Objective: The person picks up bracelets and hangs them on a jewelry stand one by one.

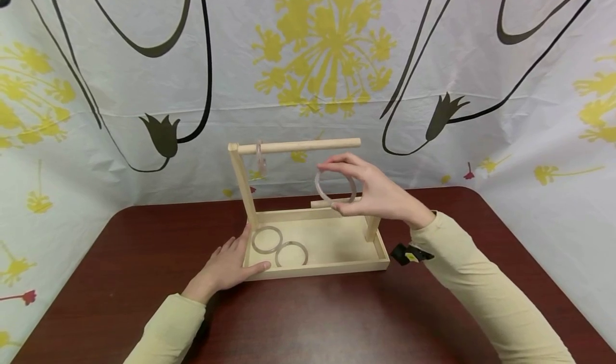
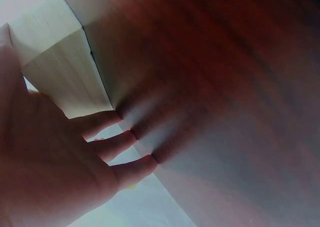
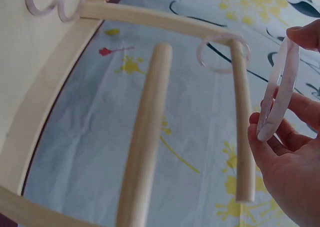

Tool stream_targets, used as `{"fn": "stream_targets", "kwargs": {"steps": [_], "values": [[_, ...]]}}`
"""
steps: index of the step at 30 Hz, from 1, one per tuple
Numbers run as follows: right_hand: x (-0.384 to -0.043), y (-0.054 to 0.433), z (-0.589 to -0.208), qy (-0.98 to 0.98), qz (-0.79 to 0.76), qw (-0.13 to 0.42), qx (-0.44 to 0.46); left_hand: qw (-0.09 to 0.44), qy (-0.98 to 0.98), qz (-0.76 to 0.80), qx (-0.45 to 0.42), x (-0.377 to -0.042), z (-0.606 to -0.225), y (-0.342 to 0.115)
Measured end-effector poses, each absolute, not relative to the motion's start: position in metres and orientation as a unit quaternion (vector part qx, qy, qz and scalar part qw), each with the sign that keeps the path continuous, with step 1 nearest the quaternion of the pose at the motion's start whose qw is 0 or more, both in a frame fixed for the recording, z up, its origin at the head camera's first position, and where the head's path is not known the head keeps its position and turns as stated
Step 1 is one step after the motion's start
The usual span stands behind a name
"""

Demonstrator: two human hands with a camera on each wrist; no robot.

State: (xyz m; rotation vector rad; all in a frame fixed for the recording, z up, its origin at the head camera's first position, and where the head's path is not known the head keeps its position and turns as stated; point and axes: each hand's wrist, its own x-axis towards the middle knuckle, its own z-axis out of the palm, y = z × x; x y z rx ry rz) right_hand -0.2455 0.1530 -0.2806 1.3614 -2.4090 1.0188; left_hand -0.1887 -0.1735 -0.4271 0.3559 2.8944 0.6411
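My right hand [image 1: 372, 185] pinches a pale translucent bangle [image 1: 318, 185] between thumb and fingers, below the free end of the upper rod [image 1: 313, 145] of a wooden stand. The right wrist view shows this bangle [image 3: 285, 94] apart from the rods. Another bangle [image 1: 260, 161] hangs on the upper rod near its post. Two more bangles, one [image 1: 253, 241] beside the other [image 1: 306, 257], lie in the stand's tray [image 1: 337, 241]. My left hand [image 1: 228, 265] rests at the tray's left front corner, thumb across the front rim and fingers fairly straight along the left side.
A shorter, lower rod [image 3: 145, 137] juts from the right post [image 1: 372, 227] toward the left. The stand sits on a dark reddish table [image 1: 313, 316]. Behind it hangs a white cloth [image 1: 226, 75] printed with flowers. A black device [image 1: 411, 254] is at my right wrist.
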Motion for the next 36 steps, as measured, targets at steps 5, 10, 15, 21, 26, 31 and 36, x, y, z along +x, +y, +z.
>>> {"fn": "stream_targets", "kwargs": {"steps": [5, 10, 15, 21, 26, 31, 36], "values": [[-0.25, 0.16, -0.271, -0.807, 0.357, 0.118, 0.455, 0.078, 0.966, 0.217, 0.116, -0.189, -0.427, -0.174], [-0.256, 0.166, -0.268, -0.811, 0.369, 0.126, 0.437, 0.076, 0.966, 0.217, 0.115, -0.189, -0.427, -0.175], [-0.262, 0.169, -0.268, -0.811, 0.367, 0.154, 0.428, 0.078, 0.966, 0.216, 0.115, -0.189, -0.428, -0.176], [-0.275, 0.173, -0.266, -0.807, 0.376, 0.201, 0.41, 0.077, 0.967, 0.216, 0.115, -0.19, -0.428, -0.176], [-0.287, 0.176, -0.27, -0.812, 0.382, 0.208, 0.389, 0.078, 0.966, 0.217, 0.115, -0.19, -0.428, -0.176], [-0.296, 0.177, -0.278, -0.818, 0.385, 0.198, 0.379, 0.078, 0.967, 0.213, 0.115, -0.19, -0.43, -0.175], [-0.299, 0.174, -0.284, -0.822, 0.39, 0.185, 0.37, 0.078, 0.967, 0.212, 0.116, -0.19, -0.43, -0.174]]}}
